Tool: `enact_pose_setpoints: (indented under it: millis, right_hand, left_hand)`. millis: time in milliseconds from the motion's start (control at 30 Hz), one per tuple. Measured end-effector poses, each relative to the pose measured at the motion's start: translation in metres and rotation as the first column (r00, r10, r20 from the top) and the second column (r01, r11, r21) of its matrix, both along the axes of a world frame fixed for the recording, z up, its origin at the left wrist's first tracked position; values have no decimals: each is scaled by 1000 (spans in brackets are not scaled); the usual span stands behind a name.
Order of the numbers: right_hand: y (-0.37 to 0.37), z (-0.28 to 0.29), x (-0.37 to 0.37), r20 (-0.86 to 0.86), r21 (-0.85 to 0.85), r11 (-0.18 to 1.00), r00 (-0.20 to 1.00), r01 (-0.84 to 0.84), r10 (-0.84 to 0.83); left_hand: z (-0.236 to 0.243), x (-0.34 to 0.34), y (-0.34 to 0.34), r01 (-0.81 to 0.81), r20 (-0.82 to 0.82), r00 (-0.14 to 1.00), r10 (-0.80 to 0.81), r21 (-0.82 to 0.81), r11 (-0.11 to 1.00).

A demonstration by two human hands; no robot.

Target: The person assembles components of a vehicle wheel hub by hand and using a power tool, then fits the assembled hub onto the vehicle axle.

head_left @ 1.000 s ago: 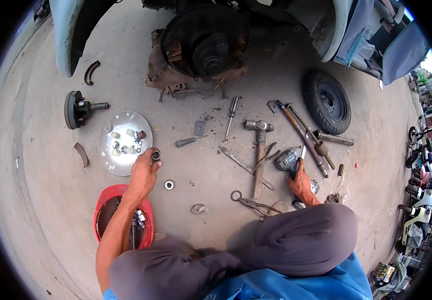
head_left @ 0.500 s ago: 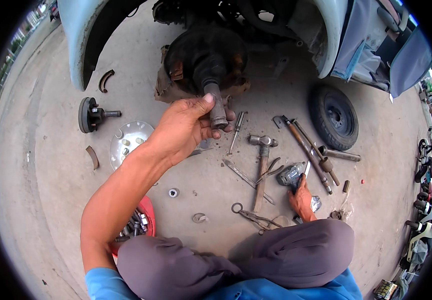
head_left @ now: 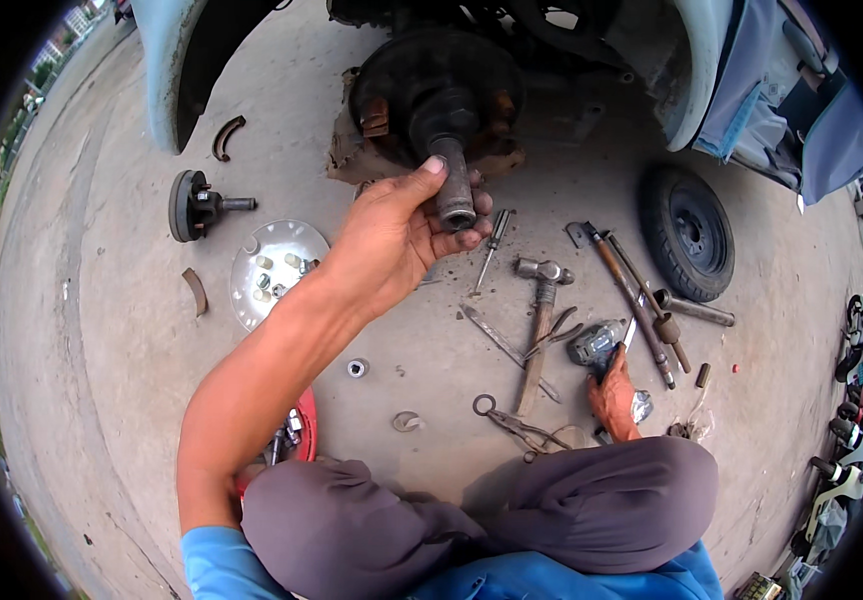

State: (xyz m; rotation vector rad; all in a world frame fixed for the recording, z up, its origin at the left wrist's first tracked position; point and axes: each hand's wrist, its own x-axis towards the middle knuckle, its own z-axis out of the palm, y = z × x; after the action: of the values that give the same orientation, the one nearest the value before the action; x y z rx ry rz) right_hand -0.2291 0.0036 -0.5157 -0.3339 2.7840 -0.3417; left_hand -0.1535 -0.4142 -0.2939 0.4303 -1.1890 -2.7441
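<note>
My left hand [head_left: 384, 238] is wrapped around a long steel socket [head_left: 453, 190], thumb on top and fingers beneath. The socket points out from the centre of a dark, rusty wheel hub [head_left: 430, 75], and its near end shows a hole. How far its other end sits on the hub I cannot tell. Low on the right, my right hand [head_left: 612, 398] grips the dark handle of a grey impact wrench [head_left: 594, 343] at ground level. Beside that tool lie a ball-peen hammer [head_left: 534, 345] and pliers [head_left: 522, 424].
A wheel [head_left: 690, 235] lies right, near long bars [head_left: 642, 315] and a pipe [head_left: 700, 308]. A screwdriver [head_left: 494, 250] lies below the hub. Left are a silver disc [head_left: 262, 255] holding nuts, a black hub part [head_left: 192, 206], curved shoes [head_left: 225, 139] and a red basin [head_left: 307, 430]. Pale-blue bodywork [head_left: 702, 70] overhangs.
The whole view has shifted slightly, with the scene sitting a little right and higher. My left hand stays around the socket, and my right hand remains on the impact wrench.
</note>
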Motion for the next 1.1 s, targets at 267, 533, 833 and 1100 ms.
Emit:
enact_pose_setpoints:
  millis: [267,533,833,1100]
  right_hand:
    - [13,-13,-11,-49,-37,999,999,0,-2]
    - [-13,119,-26,258,-465,875,966,131,-8]
    - [-106,269,-5,-75,-120,673,682,-730,727]
    - [-175,240,47,-231,-211,719,748,-663,622]
  left_hand:
    - [9,-2,1,35,106,994,-21,-127,991]
    - [23,-1,-5,88,225,974,-42,-200,976]
    - [1,-2,-15,102,96,991,-91,-125,987]
    - [-5,-9,-18,176,-42,984,-173,83,981]
